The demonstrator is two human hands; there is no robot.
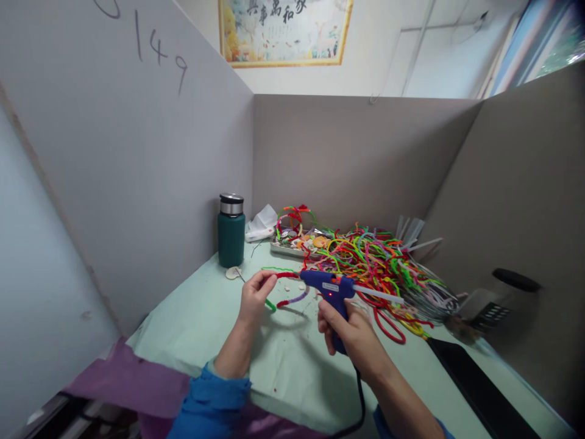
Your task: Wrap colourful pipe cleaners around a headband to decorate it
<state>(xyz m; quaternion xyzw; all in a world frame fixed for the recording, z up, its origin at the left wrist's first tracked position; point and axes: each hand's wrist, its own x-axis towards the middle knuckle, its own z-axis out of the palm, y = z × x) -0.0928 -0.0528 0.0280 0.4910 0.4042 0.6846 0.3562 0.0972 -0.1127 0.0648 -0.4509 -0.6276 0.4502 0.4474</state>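
My right hand [350,332] grips a blue hot glue gun [326,285] by its handle, with a red light lit on its side. A pale glue stick [379,296] sticks out of its back end. The nozzle points left and meets or overlaps a red stretch of pipe cleaner. That piece is a ring of joined pipe cleaners [299,298] in red, purple and green, pinched between the thumb and fingers of my left hand [256,296]. Whether the nozzle touches it I cannot tell. Part of the ring is hidden behind my left fingers and the gun.
A large heap of coloured pipe cleaners [379,256] lies at the right. Behind the ring stands a metal tray [287,249] of small pieces. A green bottle [231,238] is at the back left, a black flat object [479,384] at the right. The gun's black cord [361,402] runs toward me.
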